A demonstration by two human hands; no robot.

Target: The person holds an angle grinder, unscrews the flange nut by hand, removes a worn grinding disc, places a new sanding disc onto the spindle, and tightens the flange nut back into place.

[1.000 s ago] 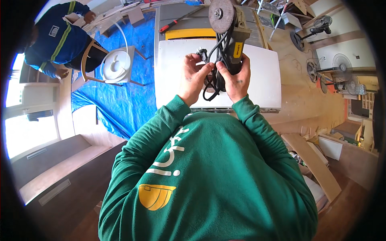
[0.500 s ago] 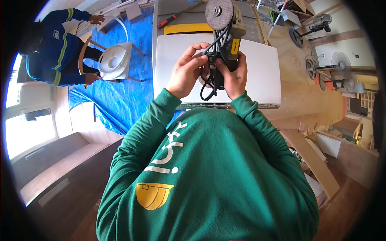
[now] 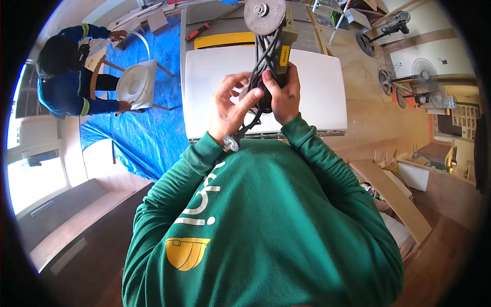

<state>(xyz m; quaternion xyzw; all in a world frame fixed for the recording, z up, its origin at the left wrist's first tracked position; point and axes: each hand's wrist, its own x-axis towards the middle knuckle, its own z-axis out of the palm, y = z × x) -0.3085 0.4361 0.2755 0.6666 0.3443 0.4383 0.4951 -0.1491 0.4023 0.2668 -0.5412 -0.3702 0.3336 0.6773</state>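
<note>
My right hand [image 3: 285,100] is wrapped round the lower body of an angle grinder [image 3: 286,40], its thumb against the black cord. At the top of the grinder sits a worn grey disc [image 3: 272,15]. The black power cord [image 3: 262,62] lies looped lengthwise along the tool. My left hand [image 3: 228,106] is closed on the cord, fingers curled and thumb pressed toward the loops. From there the cord's end runs down to a pale, clear-looking plug [image 3: 231,144], which hangs by my left wrist. The grinder is held above a white panel [image 3: 215,71].
A red-handled tool [image 3: 197,33] and a yellow bar [image 3: 230,39] lie beyond the panel. At left, a person in a dark blue jacket [image 3: 61,94] handles a white-seated chair [image 3: 148,77] on a blue tarp [image 3: 158,130]. Fans [image 3: 424,71] and boards [image 3: 394,197] stand at right.
The cord's loose loop below the grinder has been drawn down and left, and the plug now shows by my left wrist. My left hand's fingers have shifted along the cord.
</note>
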